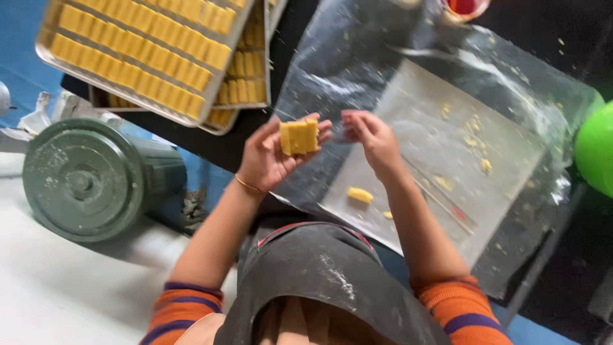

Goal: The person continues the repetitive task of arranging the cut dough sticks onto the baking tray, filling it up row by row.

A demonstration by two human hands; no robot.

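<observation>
Above one grey tray, left hand grip clamps one yellow block; right hand fingers apart

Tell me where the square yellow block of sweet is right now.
In the head view, the square yellow block sits left of centre, held in the left hand, just below the metal trays of yellow pieces and beside the empty right hand.

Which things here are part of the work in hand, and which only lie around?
In use:
left hand holding yellow block
right hand, empty
plastic-covered board with yellow crumbs
trays of yellow pieces

Lying about:
green bin
green round object
</observation>
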